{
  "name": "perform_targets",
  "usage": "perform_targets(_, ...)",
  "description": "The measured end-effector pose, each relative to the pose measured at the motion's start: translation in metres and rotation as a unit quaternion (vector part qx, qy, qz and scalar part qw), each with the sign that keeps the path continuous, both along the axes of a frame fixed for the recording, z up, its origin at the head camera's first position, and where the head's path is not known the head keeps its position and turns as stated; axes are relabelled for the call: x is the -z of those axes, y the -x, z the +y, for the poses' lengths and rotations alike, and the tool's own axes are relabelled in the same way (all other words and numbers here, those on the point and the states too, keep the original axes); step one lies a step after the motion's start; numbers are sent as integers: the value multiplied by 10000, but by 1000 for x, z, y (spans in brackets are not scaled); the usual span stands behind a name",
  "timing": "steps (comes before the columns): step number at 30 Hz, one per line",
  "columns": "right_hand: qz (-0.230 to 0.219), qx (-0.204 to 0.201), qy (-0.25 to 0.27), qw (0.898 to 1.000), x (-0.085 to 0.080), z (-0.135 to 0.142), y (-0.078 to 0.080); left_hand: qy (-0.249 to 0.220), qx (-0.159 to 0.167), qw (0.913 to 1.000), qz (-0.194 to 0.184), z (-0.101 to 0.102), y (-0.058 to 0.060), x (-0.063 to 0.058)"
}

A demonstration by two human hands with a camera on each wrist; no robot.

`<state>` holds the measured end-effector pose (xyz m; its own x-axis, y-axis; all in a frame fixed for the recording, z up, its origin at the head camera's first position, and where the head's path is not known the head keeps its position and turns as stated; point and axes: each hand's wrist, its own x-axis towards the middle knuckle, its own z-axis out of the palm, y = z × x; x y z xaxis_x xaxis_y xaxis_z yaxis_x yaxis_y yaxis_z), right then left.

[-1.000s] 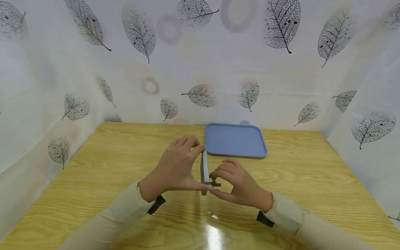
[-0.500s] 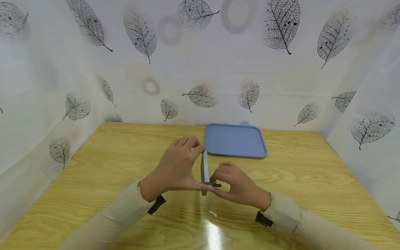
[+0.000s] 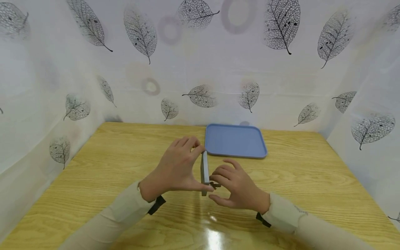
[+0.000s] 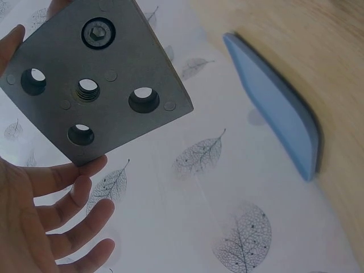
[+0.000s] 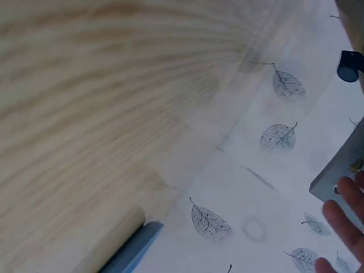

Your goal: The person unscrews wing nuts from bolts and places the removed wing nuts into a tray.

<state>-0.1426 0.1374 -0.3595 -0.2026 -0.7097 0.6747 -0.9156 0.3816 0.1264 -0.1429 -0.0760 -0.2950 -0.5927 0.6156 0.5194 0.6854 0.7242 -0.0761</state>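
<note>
A square grey metal plate (image 4: pixel 116 68) with several round holes stands on edge in my left hand (image 3: pixel 178 166). That hand grips it between thumb and fingertips at opposite edges. A hex-socket screw (image 4: pixel 98 33) sits in one hole, its head facing the left wrist camera. From the plate's right face a short dark rod (image 3: pixel 217 185) sticks out. My right hand (image 3: pixel 239 187) is beside this rod, fingers bent close to it, thumb lowered and apart. In the right wrist view, a small brass-coloured piece (image 5: pixel 356 165) shows against the plate, partly behind the fingers.
A blue tray (image 3: pixel 235 140) lies at the back of the wooden table (image 3: pixel 140 139), just beyond the hands. A white leaf-printed sheet (image 3: pixel 200 62) hangs behind the table and along both sides. Black bands (image 3: pixel 157 205) show at the wrists.
The right thumb and fingers came together at the rod half a second ago, then spread apart, the thumb moving down and away. The left hand and plate have stayed still.
</note>
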Motion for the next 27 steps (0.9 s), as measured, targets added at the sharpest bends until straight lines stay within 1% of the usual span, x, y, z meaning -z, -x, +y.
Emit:
perform_targets(1, -479, -26, 3, 9988, -1, 1, 0, 4, -3, 10000, 5, 0, 0, 0)
perform_targets(2, -942, -63, 9, 9955, -2, 2, -1, 6, 0, 10000, 7, 0, 0, 0)
perform_targets(3, -1379, -99, 8, 9904, -3, 3, -1, 4, 2, 10000, 9, 0, 1, 0)
perform_targets(5, -2185, -125, -15, 9758, -4, 5, 0, -3, 10, 10000, 11, 0, 1, 0)
perform_targets(7, -2739, -139, -68, 9616, -6, 6, 0, -12, 23, 10000, 29, 0, 1, 1)
perform_targets(10, -3249, -125, -162, 9455, -6, 6, 2, -25, 45, 10000, 42, 0, 1, 2)
perform_targets(14, -3410, -85, -283, 9396, -6, 6, 3, -29, 64, 9999, 74, 1, 1, 2)
perform_targets(18, -3351, -59, -276, 9417, -5, 6, 2, -29, 75, 9999, 82, 1, 2, 2)
perform_targets(21, -3194, -21, -178, 9475, -4, 6, 2, -38, 90, 9999, 39, 1, 2, 2)
perform_targets(23, -3001, -30, -67, 9539, -4, 6, 2, -40, 94, 9999, 0, 2, 2, 2)
perform_targets(27, -2577, -211, 197, 9658, -4, 6, 3, -28, 94, 9999, -35, 2, 2, 2)
